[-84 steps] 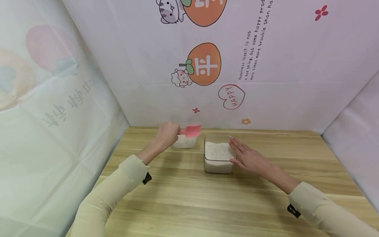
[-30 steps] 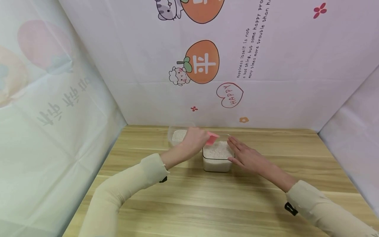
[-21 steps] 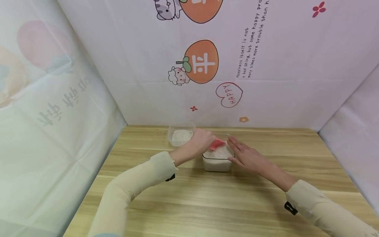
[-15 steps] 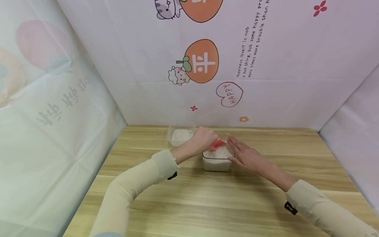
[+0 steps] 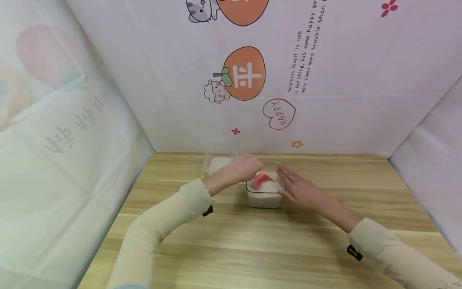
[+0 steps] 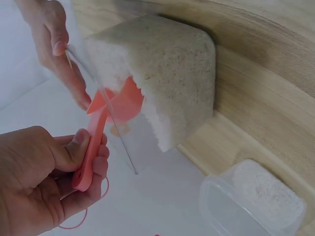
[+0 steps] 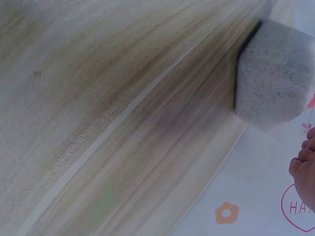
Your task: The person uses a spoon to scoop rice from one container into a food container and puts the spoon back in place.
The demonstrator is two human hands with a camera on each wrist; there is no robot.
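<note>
The left hand is gripping the scoop by its handle, the blade resting in the white grains of the bin just ahead of the fingers. The right hand is laying straight fingers along the bin's nearer side, while a tub is standing left of the left hand. Beyond both hands, a heart is reading "HAPPY" beside text beginning "Happiness itself is not a bad thing".

We see a coral-pink scoop, whitish grains, cream sleeves and a tan, wood-grained table. We find the white backdrop patterned with orange fruits and a red-outlined heart.
</note>
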